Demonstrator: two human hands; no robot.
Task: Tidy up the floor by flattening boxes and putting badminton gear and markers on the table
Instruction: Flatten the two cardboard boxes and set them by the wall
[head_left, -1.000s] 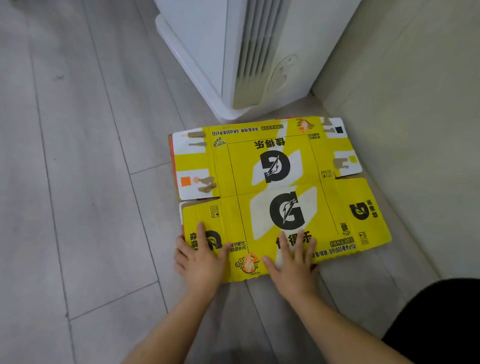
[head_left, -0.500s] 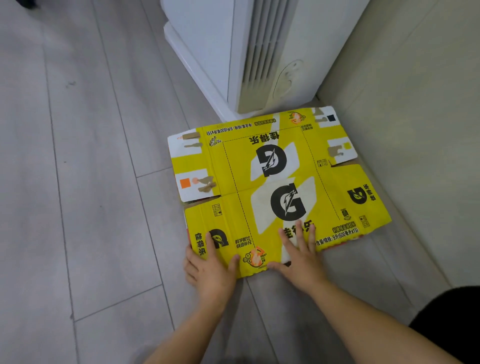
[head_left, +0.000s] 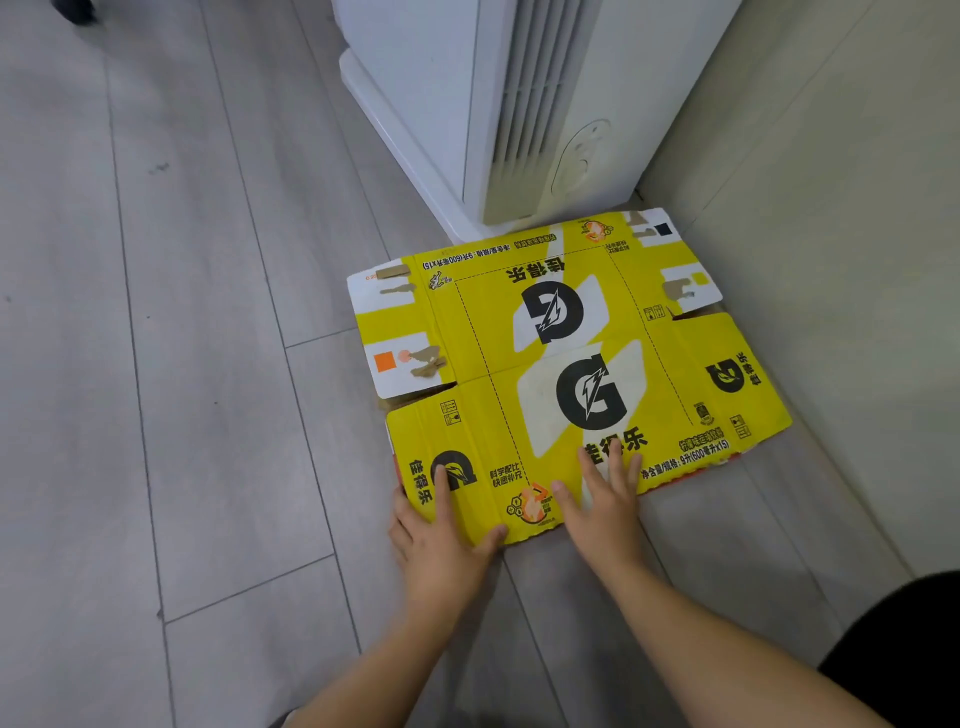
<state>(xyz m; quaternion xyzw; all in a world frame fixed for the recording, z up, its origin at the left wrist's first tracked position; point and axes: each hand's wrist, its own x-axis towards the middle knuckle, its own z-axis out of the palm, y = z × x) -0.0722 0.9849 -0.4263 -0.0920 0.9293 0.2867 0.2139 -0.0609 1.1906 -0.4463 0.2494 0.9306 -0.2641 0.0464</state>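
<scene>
A flattened yellow cardboard box (head_left: 561, 332) with black G logos lies on the grey floor, its far edge against a white appliance. My left hand (head_left: 441, 540) holds the box's near left corner: index finger and thumb lie on top, the other fingers curl around the left edge. My right hand (head_left: 608, 504) rests flat on the near edge, fingers spread over the printed text, holding nothing. No badminton gear, markers or table are in view.
A white floor-standing appliance (head_left: 519, 119) with a slatted vent stands just behind the box. A beige wall (head_left: 831, 260) runs along the right side. Wide grey floor planks (head_left: 182, 364) stretch to the left. A dark garment (head_left: 909, 649) shows at the lower right.
The view has shifted, so the box sits more to the right and higher. My right hand's fingers have slid slightly farther onto the box. My left hand keeps its place at the corner.
</scene>
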